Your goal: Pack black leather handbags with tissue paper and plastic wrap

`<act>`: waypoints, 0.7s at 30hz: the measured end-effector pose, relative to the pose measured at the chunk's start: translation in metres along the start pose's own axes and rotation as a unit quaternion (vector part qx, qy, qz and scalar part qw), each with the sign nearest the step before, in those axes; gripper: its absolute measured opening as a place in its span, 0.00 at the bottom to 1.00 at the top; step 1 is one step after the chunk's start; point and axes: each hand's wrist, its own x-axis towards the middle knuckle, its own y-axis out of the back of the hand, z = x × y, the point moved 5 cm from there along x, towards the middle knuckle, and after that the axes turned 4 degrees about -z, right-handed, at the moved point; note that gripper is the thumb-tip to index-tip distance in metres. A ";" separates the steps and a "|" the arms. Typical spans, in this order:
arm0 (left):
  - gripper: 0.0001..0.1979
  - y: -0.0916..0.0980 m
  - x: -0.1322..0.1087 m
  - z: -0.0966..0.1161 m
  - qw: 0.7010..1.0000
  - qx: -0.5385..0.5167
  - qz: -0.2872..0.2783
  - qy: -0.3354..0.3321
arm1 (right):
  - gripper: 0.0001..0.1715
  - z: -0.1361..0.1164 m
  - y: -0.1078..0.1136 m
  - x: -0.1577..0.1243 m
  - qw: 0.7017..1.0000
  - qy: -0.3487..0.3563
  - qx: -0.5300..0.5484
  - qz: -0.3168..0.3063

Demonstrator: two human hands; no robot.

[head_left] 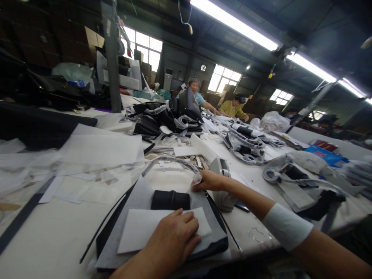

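Note:
A black handbag (213, 248) lies on the table before me, with grey tissue paper (128, 232) spread over its front. On the paper rest a white foam sheet (139, 226) and a black strap-banded flap or pouch (170, 200). My left hand (177, 234) presses on the foam sheet, palm down, its fingers loosely bent and holding nothing. At the bag's top right, my right hand (207, 181) pinches the lower end of the film-wrapped handle (174, 159). A thin black cord or strap (107, 217) hangs along the bag's left side.
A white tape dispenser (223, 186) stands just beyond my right wrist. Loose white sheets (101, 147) and paper scraps cover the left. Black bags (171, 116) are piled farther back; another wrapped bag (302, 186) lies right. Two people work across the table. A metal post (112, 62) rises left.

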 end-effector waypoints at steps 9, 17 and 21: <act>0.05 -0.001 0.000 0.001 1.000 0.003 -0.007 0.001 | 0.19 -0.017 -0.018 -0.019 0.997 0.055 0.008 0.056; 0.03 -0.003 0.000 0.000 1.000 0.016 0.009 0.008 | 0.27 -0.021 -0.023 -0.047 0.978 0.134 -0.131 0.086; 0.03 -0.003 0.001 0.001 1.000 0.021 0.014 0.005 | 0.20 -0.041 -0.032 -0.057 0.976 0.094 -0.076 0.180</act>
